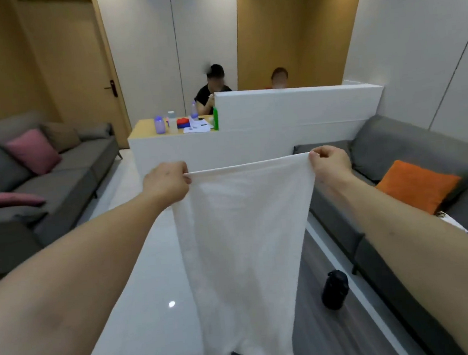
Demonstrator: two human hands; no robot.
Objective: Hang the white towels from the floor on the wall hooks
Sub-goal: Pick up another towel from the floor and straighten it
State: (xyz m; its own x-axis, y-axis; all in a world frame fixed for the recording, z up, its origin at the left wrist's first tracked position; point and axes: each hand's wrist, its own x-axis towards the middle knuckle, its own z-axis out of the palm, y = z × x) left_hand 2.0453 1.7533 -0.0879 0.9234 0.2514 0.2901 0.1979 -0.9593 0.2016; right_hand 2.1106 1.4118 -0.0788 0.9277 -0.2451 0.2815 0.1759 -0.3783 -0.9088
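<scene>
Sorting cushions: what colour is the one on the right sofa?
Orange cushion, clearest in the head view.

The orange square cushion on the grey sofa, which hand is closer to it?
Right. The right hand is just up-left of the orange square cushion; the left hand is across the white cloth towel, farther away.

Office lounge, grey sofas (pixel 65 175), white reception counter (pixel 252 144)
</scene>
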